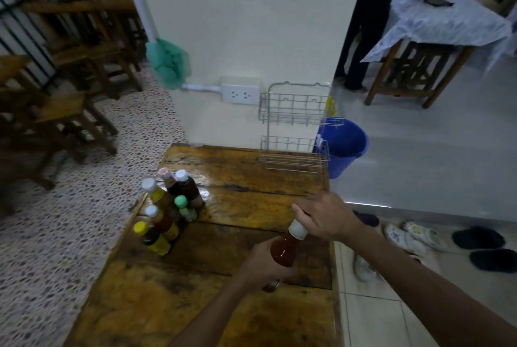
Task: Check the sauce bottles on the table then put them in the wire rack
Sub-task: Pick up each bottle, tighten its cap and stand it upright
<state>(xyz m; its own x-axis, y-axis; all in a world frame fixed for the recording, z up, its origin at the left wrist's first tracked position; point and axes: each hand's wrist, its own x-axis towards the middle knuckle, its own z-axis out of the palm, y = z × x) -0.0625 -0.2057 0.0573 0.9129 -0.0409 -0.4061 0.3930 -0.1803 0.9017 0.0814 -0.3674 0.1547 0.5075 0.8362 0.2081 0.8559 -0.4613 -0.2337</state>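
I hold an orange-red sauce bottle (284, 250) with a white cap tilted above the wooden table (246, 206). My left hand (258, 265) grips its lower body. My right hand (324, 215) is closed around its white cap. Several other sauce bottles (167, 206) with white, pink, green and yellow caps stand clustered at the table's left edge. A two-tier wire rack (293, 125) stands at the table's far right corner against the wall; nothing shows in its tiers.
A blue bucket (347, 145) sits on the floor just right of the rack. Shoes and sandals (436, 237) lie on the floor to the right. Wooden chairs stand at the left. A person stands by a covered table at the back right.
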